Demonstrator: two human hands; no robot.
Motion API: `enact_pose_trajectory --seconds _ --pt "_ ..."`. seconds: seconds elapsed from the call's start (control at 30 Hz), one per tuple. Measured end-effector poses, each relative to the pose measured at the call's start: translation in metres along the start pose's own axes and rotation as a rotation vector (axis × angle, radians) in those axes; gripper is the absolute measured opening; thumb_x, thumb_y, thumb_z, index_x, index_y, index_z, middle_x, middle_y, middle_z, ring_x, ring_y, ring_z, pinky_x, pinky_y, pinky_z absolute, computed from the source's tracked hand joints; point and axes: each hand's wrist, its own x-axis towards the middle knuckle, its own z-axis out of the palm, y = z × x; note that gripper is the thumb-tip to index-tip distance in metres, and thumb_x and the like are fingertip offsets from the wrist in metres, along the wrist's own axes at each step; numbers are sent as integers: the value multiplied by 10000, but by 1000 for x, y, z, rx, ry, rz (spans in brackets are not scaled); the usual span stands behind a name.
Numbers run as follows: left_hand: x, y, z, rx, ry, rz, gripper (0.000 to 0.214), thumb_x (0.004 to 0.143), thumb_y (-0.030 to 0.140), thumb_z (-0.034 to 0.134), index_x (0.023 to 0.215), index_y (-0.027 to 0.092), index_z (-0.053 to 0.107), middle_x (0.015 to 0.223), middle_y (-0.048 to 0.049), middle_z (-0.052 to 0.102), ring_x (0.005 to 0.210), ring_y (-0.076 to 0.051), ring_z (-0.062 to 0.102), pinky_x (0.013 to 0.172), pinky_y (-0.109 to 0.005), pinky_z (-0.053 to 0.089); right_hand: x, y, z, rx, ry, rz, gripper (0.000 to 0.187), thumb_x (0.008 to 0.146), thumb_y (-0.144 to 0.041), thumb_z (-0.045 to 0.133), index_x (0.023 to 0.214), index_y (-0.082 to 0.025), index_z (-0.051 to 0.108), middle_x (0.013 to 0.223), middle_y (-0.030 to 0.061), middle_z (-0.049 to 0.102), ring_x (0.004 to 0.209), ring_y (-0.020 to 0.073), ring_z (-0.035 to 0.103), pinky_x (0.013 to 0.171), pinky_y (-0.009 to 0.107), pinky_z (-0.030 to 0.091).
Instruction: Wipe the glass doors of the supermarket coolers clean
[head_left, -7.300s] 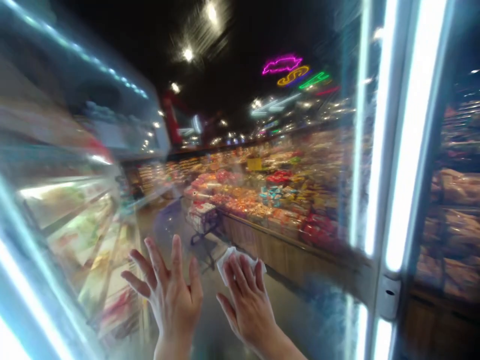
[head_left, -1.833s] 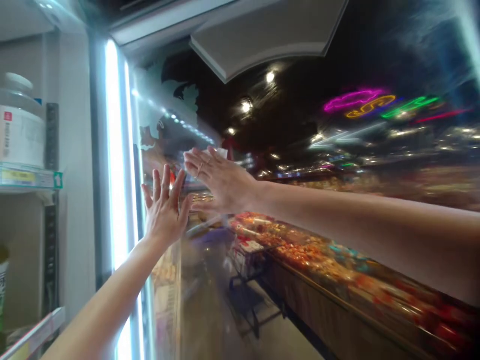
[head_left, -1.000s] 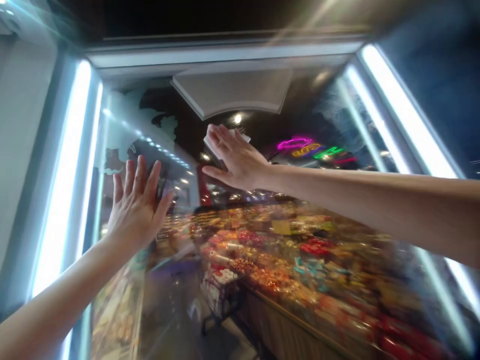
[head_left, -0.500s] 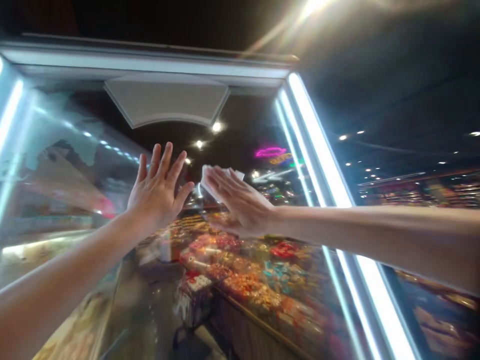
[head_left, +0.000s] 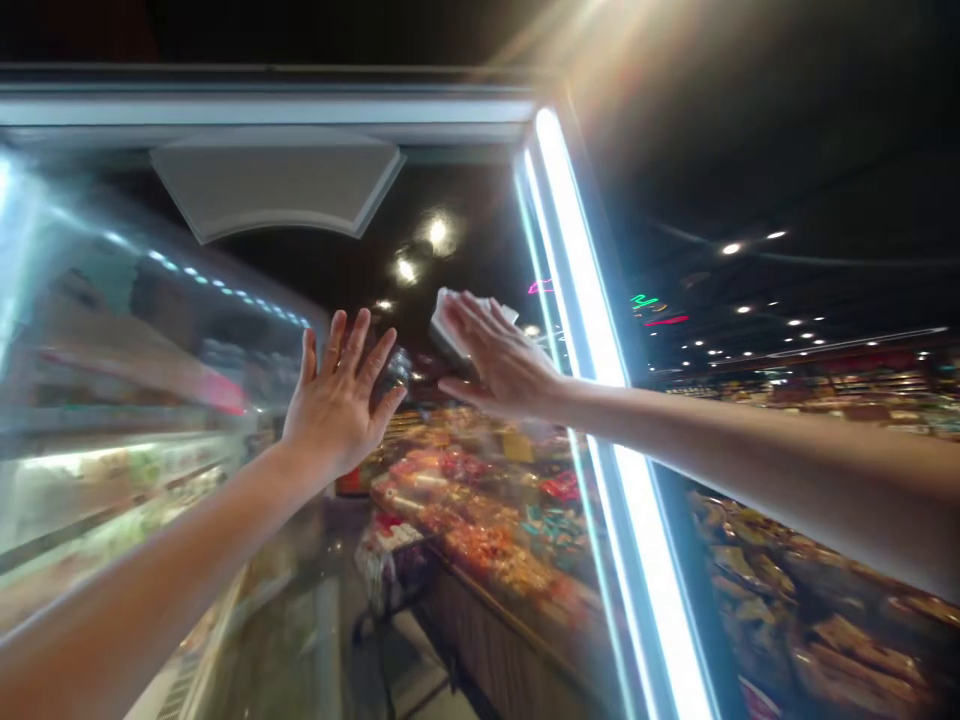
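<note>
Fingers spread, my left hand [head_left: 337, 405] lies flat toward a glass pane [head_left: 465, 255] and holds nothing. To its right, my right hand [head_left: 502, 360] presses a folded white cloth [head_left: 448, 328] against the same pane, its fingers stretched over the cloth and the thumb apart. Most of the cloth is hidden under the palm, and whether it is cloth or paper is hard to tell. Both arms reach up and forward. A pale curved panel [head_left: 277, 185] sits near the top of the glass, above my hands.
A bright light tube [head_left: 585, 250] runs down the pane's right side, and a lit bar [head_left: 262, 112] crosses its top. Through or in the glass appear a counter of colourful packets [head_left: 480, 520], a shopping cart [head_left: 397, 560] and lit shelves [head_left: 112, 470]. Packaged goods [head_left: 825, 610] lie at lower right.
My view has turned right, so the frame appears farther left. My right hand has slid the cloth rightward over the glass, nearer the light tube. The left hand, still spread, also sits farther right.
</note>
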Motion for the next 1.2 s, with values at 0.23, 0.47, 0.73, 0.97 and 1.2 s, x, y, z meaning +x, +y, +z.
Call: enact_pose_trajectory --seconds 0.23,0.47,0.73,0.97,1.2 --pt "-95 19 15 -28 -18 -125 720 1018 500 462 1655 270 217 1747 -106 122 1627 -329 17 1305 -683 67 -53 -109 38 108 163 301 995 1001 -648 437 1668 -192 -144 1756 155 77 1626 362 70 1290 676 195" --pt "-130 30 19 -14 -39 -163 698 1026 464 462 1656 302 209 1752 -89 99 1622 -324 -57 1296 -714 45 -55 -169 54 120 152 427 810 1065 -466 334 1670 -179 -122 1751 144 116 1627 327 77 1304 658 172" --pt "-211 14 12 -16 -145 -145 776 998 427 530 1657 370 126 1741 -69 114 1616 -331 -20 1289 -739 36 -75 -234 74 193 98 425 898 1035 -475 430 1655 -255 -182 1742 108 155 1610 345 178 1278 701 223" --pt "-228 12 18 -40 -36 -105 741 998 412 546 1648 323 200 1733 -53 172 1624 -288 -28 1308 -670 0 -84 -289 92 99 69 521 843 1055 -419 427 1673 -166 -89 1749 124 136 1632 311 87 1307 636 168" --pt "-250 5 17 -81 -76 -84 702 1002 363 542 1633 343 235 1720 -25 244 1629 -265 -17 1318 -647 8 -79 -311 105 4 52 616 820 1067 -418 374 1667 -130 -104 1758 143 69 1635 323 9 1304 631 162"
